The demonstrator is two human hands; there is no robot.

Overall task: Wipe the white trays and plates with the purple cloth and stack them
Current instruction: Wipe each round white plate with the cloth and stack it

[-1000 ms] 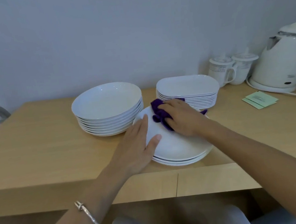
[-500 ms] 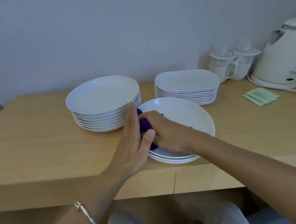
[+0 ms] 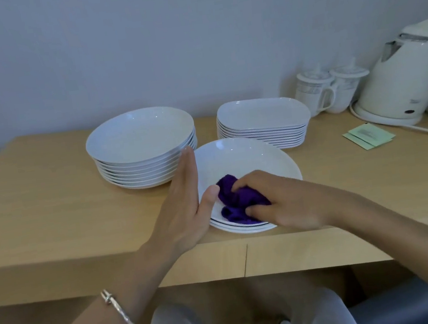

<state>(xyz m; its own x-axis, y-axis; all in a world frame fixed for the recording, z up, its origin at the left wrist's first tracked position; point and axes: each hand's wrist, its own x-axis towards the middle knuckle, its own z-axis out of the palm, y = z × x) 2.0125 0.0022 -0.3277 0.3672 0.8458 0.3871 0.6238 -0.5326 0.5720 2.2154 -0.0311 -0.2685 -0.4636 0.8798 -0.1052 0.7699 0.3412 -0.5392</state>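
Note:
A white round plate (image 3: 245, 160) tops a short stack near the table's front edge. My right hand (image 3: 280, 202) grips the bunched purple cloth (image 3: 235, 199) and presses it on the near part of that plate. My left hand (image 3: 185, 203) stands flat with straight fingers against the plate's left rim, thumb on the rim. Behind to the left stands a taller stack of round white plates (image 3: 142, 144). A stack of white rounded-rectangle trays (image 3: 263, 122) stands behind to the right.
Two lidded white mugs (image 3: 331, 89) and a white electric kettle (image 3: 408, 73) with its cord stand at the back right by the wall. Green paper packets (image 3: 368, 136) lie in front of the kettle. The wooden table (image 3: 50, 210) ends just below the plates.
My right hand has swept the cloth from the plate's far side, over its left part, to its near part. My left hand stayed at the plate's left rim.

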